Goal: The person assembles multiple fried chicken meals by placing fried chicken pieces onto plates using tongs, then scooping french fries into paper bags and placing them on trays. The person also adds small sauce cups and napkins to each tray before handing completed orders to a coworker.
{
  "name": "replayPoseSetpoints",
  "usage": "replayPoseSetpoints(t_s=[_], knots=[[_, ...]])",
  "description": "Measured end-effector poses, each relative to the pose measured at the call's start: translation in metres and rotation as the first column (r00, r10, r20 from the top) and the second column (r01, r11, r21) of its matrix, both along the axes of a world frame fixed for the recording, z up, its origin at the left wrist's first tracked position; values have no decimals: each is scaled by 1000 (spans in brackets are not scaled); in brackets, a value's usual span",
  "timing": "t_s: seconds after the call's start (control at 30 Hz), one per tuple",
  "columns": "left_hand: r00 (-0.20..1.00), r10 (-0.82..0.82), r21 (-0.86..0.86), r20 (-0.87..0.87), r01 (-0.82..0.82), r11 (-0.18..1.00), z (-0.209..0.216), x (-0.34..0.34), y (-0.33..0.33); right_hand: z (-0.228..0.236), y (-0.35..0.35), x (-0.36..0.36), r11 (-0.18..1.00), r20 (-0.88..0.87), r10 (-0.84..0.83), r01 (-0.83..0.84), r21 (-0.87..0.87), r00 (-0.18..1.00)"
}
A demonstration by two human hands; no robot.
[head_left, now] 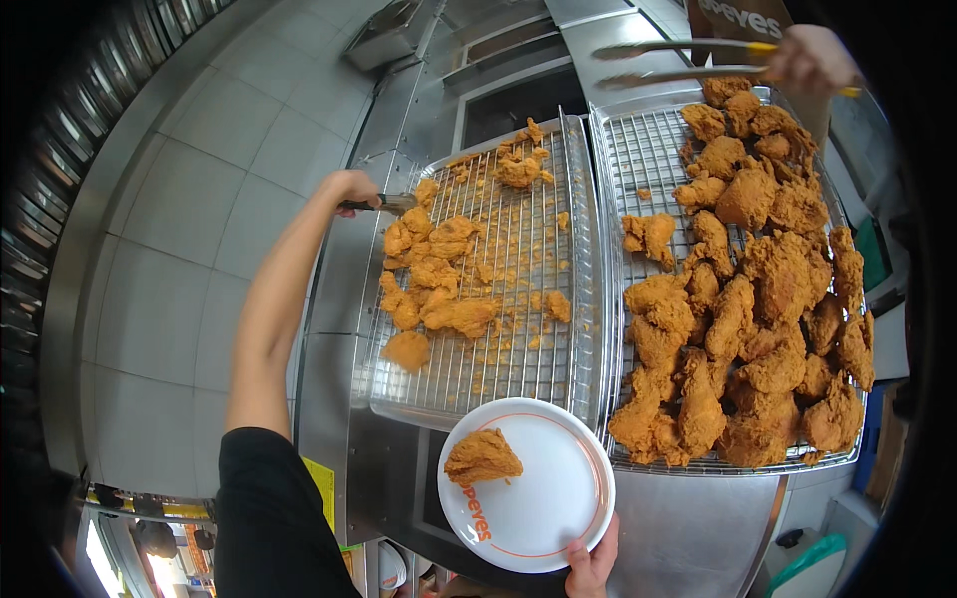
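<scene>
My left hand (348, 187) grips the dark handle of tongs (396, 202), reaching over the left edge of a wire-rack tray (518, 364). Fried chicken pieces (461, 317) lie in a loose cluster near the tongs, with crumbs scattered across the rack. The tips of the tongs are partly lost against the chicken, so I cannot tell whether they pinch a piece. In front of this tray, my right hand (594, 566) holds a white plate (558, 498) by its lower right rim, thumb on top. One piece of fried chicken (482, 457) rests on the plate's left half.
A second rack tray (638, 130) on the right is heaped with fried chicken (746, 309). Over its far end, another person's hand (812, 62) holds yellow-handled tongs (688, 60). A brown paper bag (733, 20) stands behind. Grey tiled floor (214, 169) lies left of the counter.
</scene>
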State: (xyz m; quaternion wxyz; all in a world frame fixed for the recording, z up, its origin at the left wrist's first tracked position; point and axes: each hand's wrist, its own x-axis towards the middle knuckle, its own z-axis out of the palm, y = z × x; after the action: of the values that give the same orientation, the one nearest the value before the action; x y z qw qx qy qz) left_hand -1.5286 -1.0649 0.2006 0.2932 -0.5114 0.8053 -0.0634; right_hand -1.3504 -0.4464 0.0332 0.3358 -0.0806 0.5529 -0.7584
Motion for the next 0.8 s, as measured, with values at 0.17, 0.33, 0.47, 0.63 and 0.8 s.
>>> replayPoseSetpoints(t_s=[0.17, 0.33, 0.47, 0.63, 0.8], knots=[[990, 15, 134, -138, 3, 991, 13, 41, 1, 0, -5, 1, 1000, -42, -11, 11, 15, 999], [987, -151, 49, -52, 154, 987, 6, 26, 18, -1, -14, 0, 999, -53, -13, 15, 36, 999], [990, -136, 73, -24, 138, 988, 10, 4, 33, 1, -15, -1, 999, -45, 0, 1, 35, 999], [1000, -6, 111, 4, 6, 994, -5, -9, 37, 5, -18, -7, 999, 2, -12, 12, 42, 1000], [957, 115, 214, -266, -58, 975, -18, 41, 7, 7, -15, -2, 993, 69, -117, 117, 3, 991]])
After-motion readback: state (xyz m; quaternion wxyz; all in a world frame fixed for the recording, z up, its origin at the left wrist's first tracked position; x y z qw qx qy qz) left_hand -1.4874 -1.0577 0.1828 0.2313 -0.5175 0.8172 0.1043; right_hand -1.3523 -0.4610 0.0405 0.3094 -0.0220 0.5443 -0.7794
